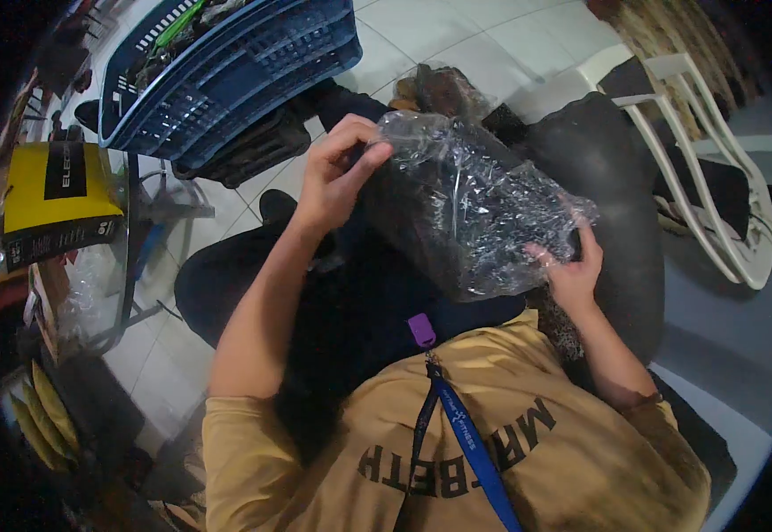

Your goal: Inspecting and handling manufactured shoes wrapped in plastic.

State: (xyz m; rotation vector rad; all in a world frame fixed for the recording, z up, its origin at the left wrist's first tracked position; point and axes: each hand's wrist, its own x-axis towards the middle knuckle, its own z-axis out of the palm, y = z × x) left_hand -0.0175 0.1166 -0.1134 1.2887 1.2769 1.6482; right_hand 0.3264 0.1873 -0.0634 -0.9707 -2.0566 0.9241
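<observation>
A clear plastic bag (483,208), crinkled and shiny, is stretched between my two hands above my lap. Dark material shows through it; I cannot make out whether that is inside the bag or behind it. My left hand (341,168) pinches the bag's upper left corner between thumb and fingers. At the lower right end, my right hand (578,266) grips the bag's edge, its fingers partly hidden by the plastic. A purple tag (421,330) on a blue lanyard (470,430) hangs over my yellow shirt, below the bag.
Stacked blue crates (244,75) with dark and green items stand ahead to the left. A yellow and black box (62,191) sits at the left. A white plastic chair (714,168) is at the right, near a dark rounded seat (621,195). Behind my hands lies another plastic-wrapped bundle (452,93).
</observation>
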